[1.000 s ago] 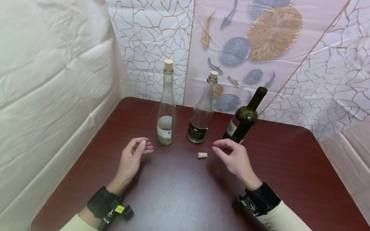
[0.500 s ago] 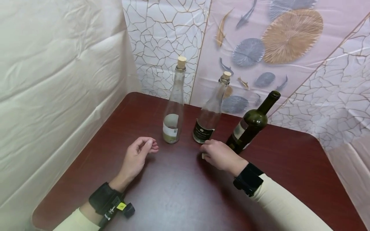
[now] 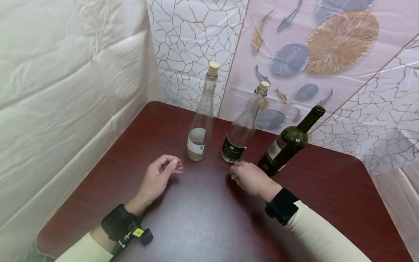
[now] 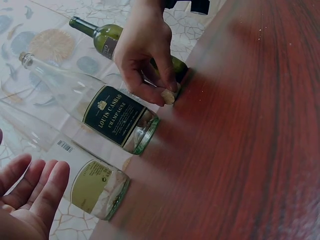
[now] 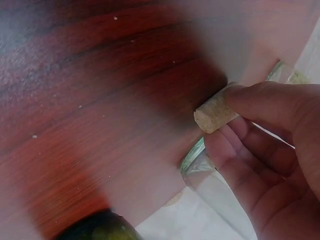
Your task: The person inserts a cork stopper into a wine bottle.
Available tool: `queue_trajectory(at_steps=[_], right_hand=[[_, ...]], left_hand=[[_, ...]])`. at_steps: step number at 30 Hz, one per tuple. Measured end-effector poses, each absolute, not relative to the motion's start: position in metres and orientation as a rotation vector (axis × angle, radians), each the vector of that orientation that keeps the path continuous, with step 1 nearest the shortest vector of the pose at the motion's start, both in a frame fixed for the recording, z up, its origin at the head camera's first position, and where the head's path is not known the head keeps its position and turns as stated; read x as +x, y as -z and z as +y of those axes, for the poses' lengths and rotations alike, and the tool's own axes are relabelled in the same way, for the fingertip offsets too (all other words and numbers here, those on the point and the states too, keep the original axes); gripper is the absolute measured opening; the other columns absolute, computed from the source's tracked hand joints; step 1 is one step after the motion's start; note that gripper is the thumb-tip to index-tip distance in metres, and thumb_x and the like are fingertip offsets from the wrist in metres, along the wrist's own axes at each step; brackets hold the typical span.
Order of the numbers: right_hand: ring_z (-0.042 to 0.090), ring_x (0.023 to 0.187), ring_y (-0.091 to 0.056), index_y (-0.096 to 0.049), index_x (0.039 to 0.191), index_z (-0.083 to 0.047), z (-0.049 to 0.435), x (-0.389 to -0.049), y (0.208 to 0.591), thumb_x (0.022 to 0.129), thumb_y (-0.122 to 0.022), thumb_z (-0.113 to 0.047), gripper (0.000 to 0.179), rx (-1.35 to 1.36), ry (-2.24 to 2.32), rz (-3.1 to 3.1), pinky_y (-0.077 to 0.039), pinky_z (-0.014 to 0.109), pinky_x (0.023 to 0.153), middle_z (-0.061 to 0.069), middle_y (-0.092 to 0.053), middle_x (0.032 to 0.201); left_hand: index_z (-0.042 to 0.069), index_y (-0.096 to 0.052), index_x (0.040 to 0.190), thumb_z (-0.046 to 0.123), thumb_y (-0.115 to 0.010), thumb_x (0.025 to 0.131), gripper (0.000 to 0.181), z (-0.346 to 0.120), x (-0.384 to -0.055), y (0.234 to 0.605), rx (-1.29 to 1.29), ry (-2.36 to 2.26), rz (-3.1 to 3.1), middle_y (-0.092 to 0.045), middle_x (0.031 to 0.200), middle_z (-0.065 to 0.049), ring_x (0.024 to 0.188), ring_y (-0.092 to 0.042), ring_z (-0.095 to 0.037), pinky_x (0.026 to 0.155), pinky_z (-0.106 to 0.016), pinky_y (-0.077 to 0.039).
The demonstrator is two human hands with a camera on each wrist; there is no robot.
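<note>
My right hand (image 3: pixel 250 177) pinches a small cork (image 5: pixel 215 114) between thumb and fingers, just over the tabletop; in the head view the hand hides the cork. In front of that hand stands a clear bottle with a black champagne label (image 3: pixel 233 150), a cork in its mouth. To the hand's right is an uncorked dark green bottle (image 3: pixel 288 141). My left hand (image 3: pixel 159 176) holds nothing, its fingers loosely bent, left of a clear bottle with a pale label (image 3: pixel 196 143) that also carries a cork (image 3: pixel 213 68).
All three bottles stand on a dark red wooden table (image 3: pixel 196 218). A pale curtain (image 3: pixel 75 91) hangs along the left side, and a patterned cloth (image 3: pixel 291 83) covers the back.
My right hand has moved left to the cork lying on the table and taken it between thumb and fingers. The head view has shifted slightly. My left hand is nearly unchanged.
</note>
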State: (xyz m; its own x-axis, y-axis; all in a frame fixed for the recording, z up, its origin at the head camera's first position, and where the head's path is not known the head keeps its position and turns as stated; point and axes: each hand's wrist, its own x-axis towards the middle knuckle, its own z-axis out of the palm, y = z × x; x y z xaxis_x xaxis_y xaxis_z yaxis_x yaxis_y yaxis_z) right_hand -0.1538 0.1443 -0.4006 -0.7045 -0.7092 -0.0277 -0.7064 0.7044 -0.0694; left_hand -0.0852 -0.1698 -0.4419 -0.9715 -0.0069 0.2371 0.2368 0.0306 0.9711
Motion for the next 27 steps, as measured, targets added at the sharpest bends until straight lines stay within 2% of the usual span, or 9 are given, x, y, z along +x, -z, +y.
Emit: queue_trajectory(at_steps=[8, 12, 14, 18, 21, 25, 27], right_hand=[[0.014, 0.089, -0.066, -0.074, 0.101, -0.013, 0.161, -0.15, 0.392, 0.092, -0.078, -0.006, 0.012, -1.206, 0.416, 2.953, -0.059, 0.033, 0.078, -0.001, -0.07, 0.096], [0.012, 0.089, -0.07, -0.075, 0.104, -0.012, 0.163, -0.142, 0.385, 0.091, -0.078, -0.003, 0.017, -1.205, 0.7, 3.014, -0.061, 0.031, 0.078, -0.002, -0.071, 0.098], [0.012, 0.092, -0.073, -0.075, 0.107, -0.011, 0.162, -0.135, 0.382, 0.091, -0.078, -0.001, 0.019, -1.164, 0.884, 3.011, -0.063, 0.029, 0.081, -0.001, -0.073, 0.101], [0.012, 0.093, -0.077, -0.076, 0.111, -0.011, 0.155, -0.119, 0.375, 0.09, -0.08, -0.002, 0.023, -1.005, 1.289, 2.953, -0.064, 0.024, 0.083, 0.0, -0.075, 0.104], [0.008, 0.091, -0.077, -0.076, 0.112, -0.014, 0.15, -0.106, 0.369, 0.089, -0.082, -0.007, 0.025, -0.865, 1.529, 2.901, -0.062, 0.02, 0.082, 0.001, -0.078, 0.103], [0.004, 0.088, -0.076, -0.075, 0.115, -0.008, 0.147, -0.092, 0.361, 0.09, -0.08, -0.004, 0.025, -0.648, 1.838, 2.722, -0.062, 0.018, 0.082, 0.009, -0.08, 0.101], [0.004, 0.088, -0.075, -0.075, 0.117, -0.005, 0.146, -0.086, 0.357, 0.091, -0.079, -0.004, 0.026, -0.497, 1.95, 2.632, -0.061, 0.019, 0.083, 0.008, -0.079, 0.101]], left_hand=[[-0.004, -0.065, 0.112, 0.016, -0.061, 0.106, 0.022, -0.165, -0.081, 0.435, -0.207, 2.054, -2.191, -0.07, 0.108, -0.024, 0.097, -0.077, -0.031, 0.088, -0.031, -0.064], [0.001, -0.067, 0.112, 0.017, -0.067, 0.103, 0.018, -0.164, -0.081, 0.434, -0.197, 2.018, -2.246, -0.072, 0.105, -0.02, 0.095, -0.077, -0.022, 0.088, -0.033, -0.064], [0.002, -0.067, 0.113, 0.016, -0.07, 0.101, 0.018, -0.163, -0.081, 0.434, -0.196, 2.005, -2.267, -0.073, 0.105, -0.018, 0.094, -0.077, -0.017, 0.087, -0.03, -0.064], [0.003, -0.068, 0.112, 0.012, -0.076, 0.096, 0.02, -0.155, -0.08, 0.433, -0.219, 1.971, -2.281, -0.073, 0.107, -0.016, 0.095, -0.074, -0.01, 0.084, -0.022, -0.062], [0.003, -0.068, 0.112, 0.01, -0.079, 0.092, 0.024, -0.144, -0.078, 0.428, -0.289, 1.922, -2.278, -0.073, 0.109, -0.017, 0.096, -0.074, -0.009, 0.085, -0.023, -0.062], [0.005, -0.068, 0.114, 0.009, -0.083, 0.089, 0.029, -0.125, -0.074, 0.418, -0.432, 1.869, -2.25, -0.073, 0.111, -0.016, 0.097, -0.075, -0.016, 0.088, -0.027, -0.063], [0.007, -0.067, 0.116, 0.01, -0.084, 0.088, 0.032, -0.113, -0.073, 0.411, -0.505, 1.848, -2.234, -0.073, 0.112, -0.013, 0.097, -0.076, -0.021, 0.089, -0.029, -0.063]])
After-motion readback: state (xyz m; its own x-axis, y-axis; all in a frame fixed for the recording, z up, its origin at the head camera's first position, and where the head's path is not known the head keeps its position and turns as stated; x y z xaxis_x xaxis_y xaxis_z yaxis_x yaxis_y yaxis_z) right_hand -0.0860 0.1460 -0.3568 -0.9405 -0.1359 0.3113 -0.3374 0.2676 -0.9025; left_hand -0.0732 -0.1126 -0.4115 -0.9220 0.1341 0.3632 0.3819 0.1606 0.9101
